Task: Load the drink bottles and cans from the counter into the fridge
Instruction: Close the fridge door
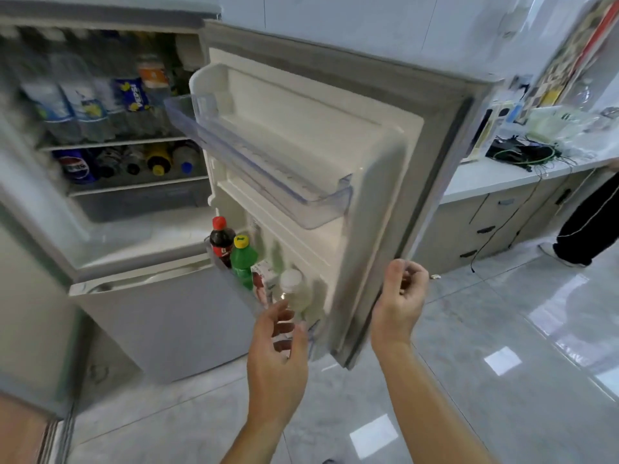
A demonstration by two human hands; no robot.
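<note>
White-capped bottle (294, 289) is sitting in the bottom door shelf (234, 279); my left hand (279, 343) is loosening beside it, my right hand (402, 296) is hanging loose. Shelves inside are looking full; top door shelf (268, 162) is waiting.

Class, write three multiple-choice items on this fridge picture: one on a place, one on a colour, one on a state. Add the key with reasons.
1. Where does the green bottle stand?
A. lower door shelf
B. upper door shelf
C. floor

2. What colour is the cola bottle cap?
A. blue
B. red
C. white

3. How is the fridge door?
A. shut
B. open
C. removed

Key: 1 A, it stands in the lower door shelf beside the cola; 2 B, the cap is red; 3 B, the door is swung wide, its upper door shelf showing.
</note>
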